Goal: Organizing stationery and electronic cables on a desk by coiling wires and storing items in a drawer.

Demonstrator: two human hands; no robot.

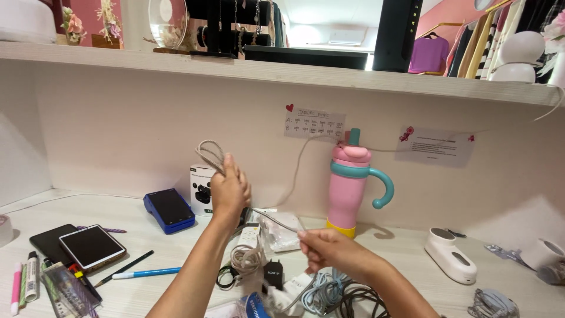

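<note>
- Beige braided charging cable (pixel 210 154) being wound into loops, raised above cluttered white desk (pixel 382 259), just in front of small white earbuds box (pixel 202 189).
- Left hand (pixel 229 191) closing tight round loop bundle, fingers fully curled.
- Right hand (pixel 326 247) pinching cable's loose run, thumb & fingers nearly shut, strand stretching between both hands.
- Probably handling light, soft, floppy w/ slight spring; grippy braid, not fragile exc. at plug ends; best taking hold at mid-loops, not connectors.
- Far end trailing behind pink tumbler w/ teal handle (pixel 351 187), plug not showing.
- Tangle of grey & blue cords (pixel 329 292) lying below right hand, partly cut off at frame bottom; hard telling which cord is which.
</note>
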